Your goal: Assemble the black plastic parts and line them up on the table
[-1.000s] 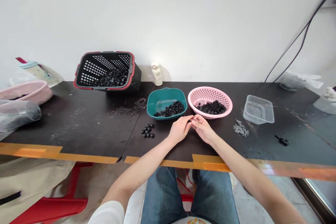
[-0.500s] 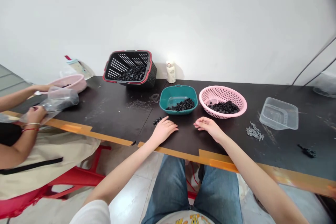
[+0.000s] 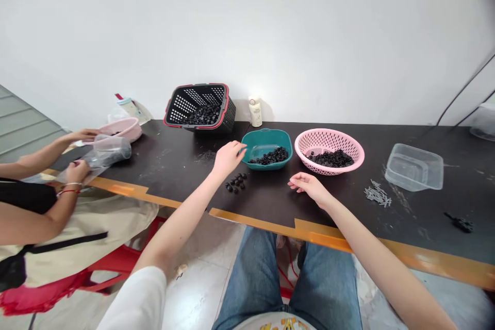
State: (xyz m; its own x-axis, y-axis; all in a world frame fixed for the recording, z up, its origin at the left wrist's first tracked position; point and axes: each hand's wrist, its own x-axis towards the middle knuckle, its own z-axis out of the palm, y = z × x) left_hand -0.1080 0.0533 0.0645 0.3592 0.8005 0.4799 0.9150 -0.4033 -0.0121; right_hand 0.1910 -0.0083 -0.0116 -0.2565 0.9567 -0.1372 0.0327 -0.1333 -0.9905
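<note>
My left hand [image 3: 228, 159] is at the left rim of the teal basin [image 3: 252, 136], fingers stretched and apart, holding nothing I can see. Small round black pieces [image 3: 274, 156] lie in that basin. Just below my left hand, a loose group of shiny black domed pieces [image 3: 236, 183] rests on the table. My right hand [image 3: 310, 186] hovers over the table in front of the pink perforated basket [image 3: 328, 135], thumb and fingers curled together; anything between them is hidden. Small black parts [image 3: 333, 158] fill the bottom of the basket.
A dark crate [image 3: 228, 113] of black pieces and a white bottle [image 3: 255, 113] stand behind. To the right are thin grey pins [image 3: 378, 194], a clear tub [image 3: 414, 167] and a black cluster [image 3: 460, 223]. At left, a co-worker's hands [image 3: 77, 171] handle a plastic bag [image 3: 110, 152].
My hands were together at a small black piece, then parted. The left moved to the black group, then up to the teal basin. The view turned left, bringing the co-worker in.
</note>
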